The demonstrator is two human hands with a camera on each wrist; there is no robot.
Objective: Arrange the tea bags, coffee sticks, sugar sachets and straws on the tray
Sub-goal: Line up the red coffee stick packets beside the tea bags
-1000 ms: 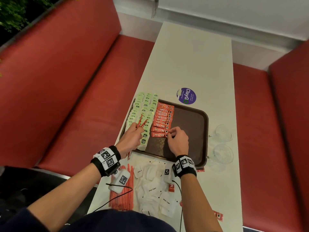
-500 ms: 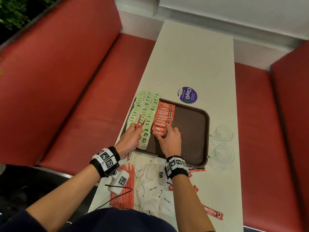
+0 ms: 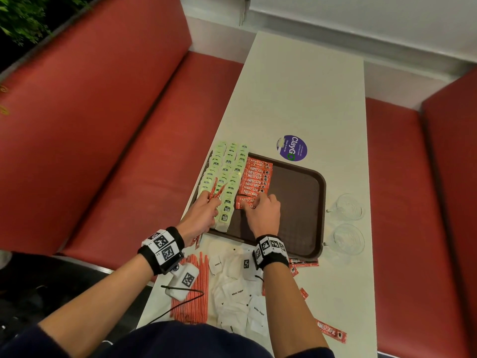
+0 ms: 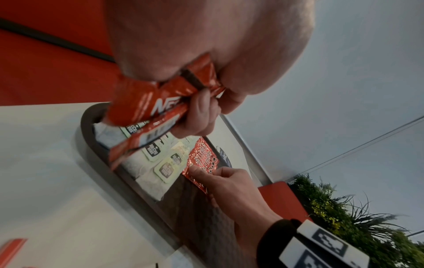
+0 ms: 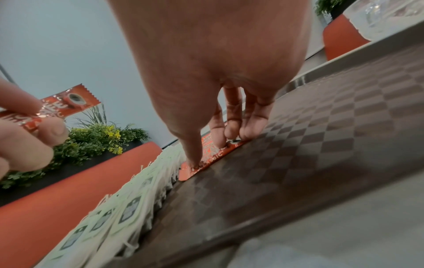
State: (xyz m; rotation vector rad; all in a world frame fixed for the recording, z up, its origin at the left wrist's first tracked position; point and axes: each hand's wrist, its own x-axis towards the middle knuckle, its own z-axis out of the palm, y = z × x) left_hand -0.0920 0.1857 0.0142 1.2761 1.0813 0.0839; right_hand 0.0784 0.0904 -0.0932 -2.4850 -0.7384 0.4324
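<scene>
Right now the coffee-stick step looks to be in hand: the right hand [image 3: 263, 211] presses its fingertips [image 5: 231, 132] flat on the nearest coffee stick [image 3: 246, 202], squaring it at the near end of the red row [image 3: 255, 177] on the brown tray [image 3: 307, 215]. Meanwhile the left hand [image 3: 200, 215] grips a small bunch of spare sticks [image 4: 146, 116] over the green tea bags [image 3: 227, 174], which fill the tray's left side in neat columns. Next, I judge, one spare stick must pass to the right hand and lie just nearer than the last (edges parallel, logo up). Off the tray, near its front rim, lie the white sugar sachets [image 3: 240, 293], the red straws [image 3: 193, 288] and a few loose coffee sticks [image 3: 331, 331].
</scene>
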